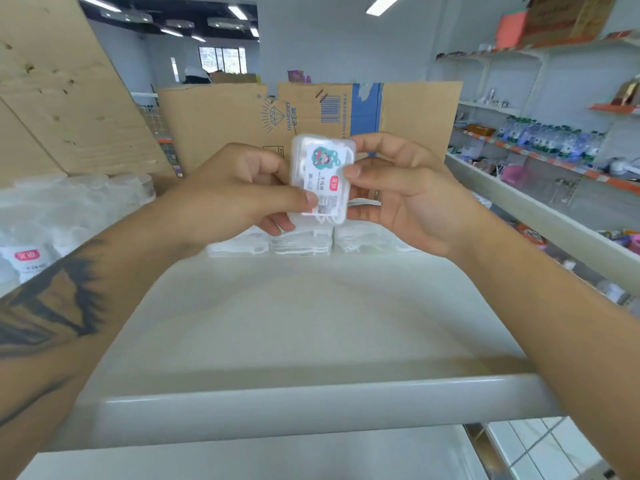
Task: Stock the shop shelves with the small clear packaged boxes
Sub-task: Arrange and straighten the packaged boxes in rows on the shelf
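A small clear plastic box [323, 178] with a teal cartoon label and a red tag is held upright above the back of the white shelf [311, 323]. My left hand [239, 192] pinches its lower left edge with thumb and fingers. My right hand [398, 188] grips its right side, thumb on the front. Under the hands a row of the same clear boxes [304, 242] lies stacked flat at the back of the shelf.
Flattened cardboard [408, 112] stands behind the shelf, with more cardboard at the left [62, 98]. Clear bagged goods [52, 216] crowd the shelf's left end. Stocked shop shelves [554, 143] run along the right. The shelf's front rail [311, 400] is near me.
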A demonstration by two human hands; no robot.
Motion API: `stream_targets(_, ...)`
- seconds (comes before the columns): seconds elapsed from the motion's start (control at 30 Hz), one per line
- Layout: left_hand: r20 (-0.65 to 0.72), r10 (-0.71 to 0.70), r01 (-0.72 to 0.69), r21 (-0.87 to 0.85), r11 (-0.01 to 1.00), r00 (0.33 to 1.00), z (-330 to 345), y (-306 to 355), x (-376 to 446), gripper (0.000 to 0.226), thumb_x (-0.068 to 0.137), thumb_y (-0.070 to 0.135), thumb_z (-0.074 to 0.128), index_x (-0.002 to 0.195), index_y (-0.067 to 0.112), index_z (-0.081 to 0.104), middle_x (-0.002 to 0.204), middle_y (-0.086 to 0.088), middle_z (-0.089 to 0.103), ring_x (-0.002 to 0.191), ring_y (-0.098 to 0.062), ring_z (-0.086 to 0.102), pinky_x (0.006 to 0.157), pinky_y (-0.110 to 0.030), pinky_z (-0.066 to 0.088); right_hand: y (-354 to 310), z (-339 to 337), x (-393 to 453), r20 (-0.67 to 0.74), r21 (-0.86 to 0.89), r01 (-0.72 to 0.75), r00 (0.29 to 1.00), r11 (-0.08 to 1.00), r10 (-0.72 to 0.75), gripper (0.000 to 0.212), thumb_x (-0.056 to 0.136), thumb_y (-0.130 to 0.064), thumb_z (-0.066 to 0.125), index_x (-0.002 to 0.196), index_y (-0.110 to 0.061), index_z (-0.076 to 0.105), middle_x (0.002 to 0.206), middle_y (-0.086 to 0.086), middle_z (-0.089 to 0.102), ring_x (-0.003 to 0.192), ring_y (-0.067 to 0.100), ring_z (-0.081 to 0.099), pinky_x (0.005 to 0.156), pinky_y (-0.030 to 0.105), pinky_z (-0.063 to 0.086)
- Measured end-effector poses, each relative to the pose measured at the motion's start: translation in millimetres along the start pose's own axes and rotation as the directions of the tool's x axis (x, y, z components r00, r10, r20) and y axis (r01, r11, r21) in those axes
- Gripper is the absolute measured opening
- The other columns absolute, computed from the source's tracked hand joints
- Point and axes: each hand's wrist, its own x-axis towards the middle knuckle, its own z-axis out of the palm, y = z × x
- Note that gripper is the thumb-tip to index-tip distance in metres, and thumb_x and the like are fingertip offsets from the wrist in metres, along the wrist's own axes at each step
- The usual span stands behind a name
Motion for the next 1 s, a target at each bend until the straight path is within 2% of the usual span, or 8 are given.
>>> stream_targets(0.13,0.016,-0.081,0.083,-0.205,0.975,0.997,22,3,-2,0.041,0.073,0.019,0.086,0.111,0.011,0.074,0.101,-0.017,0.077,0.076,-0.027,0.074,0.085,-0.047,0.061,-2,4,-1,-0.18,-0.116,0.094,0.977,0.989,-0.114,0.032,0.085,-0.001,0.077,0.111,-0.01,0.06,0.084,0.012,0.071,0.077,0.027,0.064,0.068,0.039,0.053)
stream_targets(0.33,0.043,-0.134,0.14,-0.41,0.901,0.99,35,10,-4,0.024,0.091,0.02,0.072,0.115,0.015,0.071,0.105,-0.016,0.078,0.087,-0.03,0.077,0.083,-0.042,0.062,-11,0,-28,0.009,-0.621,0.176,0.976,0.763,-0.218,0.059,0.074,-0.013,0.089,0.125,-0.021,0.06,0.121,-0.006,0.066,0.102,0.011,0.066,0.082,0.026,0.055)
stream_targets(0.5,0.166,-0.152,0.212,-0.449,0.868,0.974,55,17,-9,0.036,0.098,0.037,0.061,0.12,0.011,0.069,0.098,-0.016,0.075,0.093,-0.038,0.076,0.084,-0.046,0.062,-1,1,-48,-0.106,-0.725,0.128,0.95,0.677,-0.293,0.061,0.073,-0.032,0.091,0.124,-0.029,0.057,0.112,-0.023,0.065,0.106,0.0,0.062,0.079,0.012,0.045)
stream_targets(0.63,0.186,-0.097,0.167,-0.412,0.896,0.978,64,17,-12,0.046,0.082,0.033,0.08,0.123,0.015,0.068,0.103,-0.014,0.075,0.094,-0.038,0.076,0.083,-0.047,0.061,-10,-6,-66,-0.065,-0.8,0.138,0.948,0.584,-0.313,0.061,0.078,-0.027,0.087,0.131,-0.024,0.056,0.119,-0.019,0.064,0.107,0.002,0.061,0.086,0.018,0.048)
stream_targets(0.7,0.134,-0.035,0.074,-0.301,0.951,0.99,67,16,-14,0.059,0.074,0.033,0.078,0.13,0.026,0.06,0.106,-0.006,0.078,0.093,-0.029,0.076,0.085,-0.045,0.059,-15,-14,-78,-0.034,-0.87,0.101,0.964,0.482,-0.262,0.062,0.079,-0.027,0.086,0.133,-0.027,0.055,0.123,-0.015,0.063,0.109,0.006,0.059,0.092,0.024,0.048)
stream_targets(0.8,0.159,0.048,-0.061,0.079,0.995,0.986,71,13,-22,0.08,0.072,0.052,0.079,0.142,0.049,0.041,0.119,0.012,0.072,0.1,-0.01,0.071,0.089,-0.041,0.054,-22,-32,-92,-0.032,-0.939,0.021,0.989,0.342,-0.148,0.065,0.081,-0.025,0.084,0.139,-0.027,0.053,0.131,-0.006,0.06,0.112,0.008,0.056,0.096,0.021,0.044)
stream_targets(0.9,0.287,-0.035,-0.143,0.575,0.806,0.957,72,13,-38,0.08,0.081,0.077,0.059,0.148,0.062,0.019,0.151,0.026,0.042,0.137,-0.003,0.045,0.113,-0.031,0.038,-25,-52,-97,-0.088,-0.983,-0.078,0.995,0.168,-0.051,0.069,0.087,-0.028,0.079,0.147,-0.026,0.046,0.142,-0.003,0.052,0.125,0.014,0.051,0.091,0.012,0.03)
stream_targets(1.0,0.376,-0.162,-0.196,0.749,0.633,0.913,77,9,-60,0.074,0.085,0.085,0.028,0.153,0.06,0.015,0.165,0.028,0.015,0.153,-0.003,0.016,0.122,-0.028,0.018,-21,-69,-91,-0.17,-0.974,-0.171,0.985,0.147,0.018,0.069,0.088,-0.027,0.078,0.148,-0.025,0.045,0.147,-0.004,0.05,0.131,0.018,0.049,0.094,0.015,0.031)
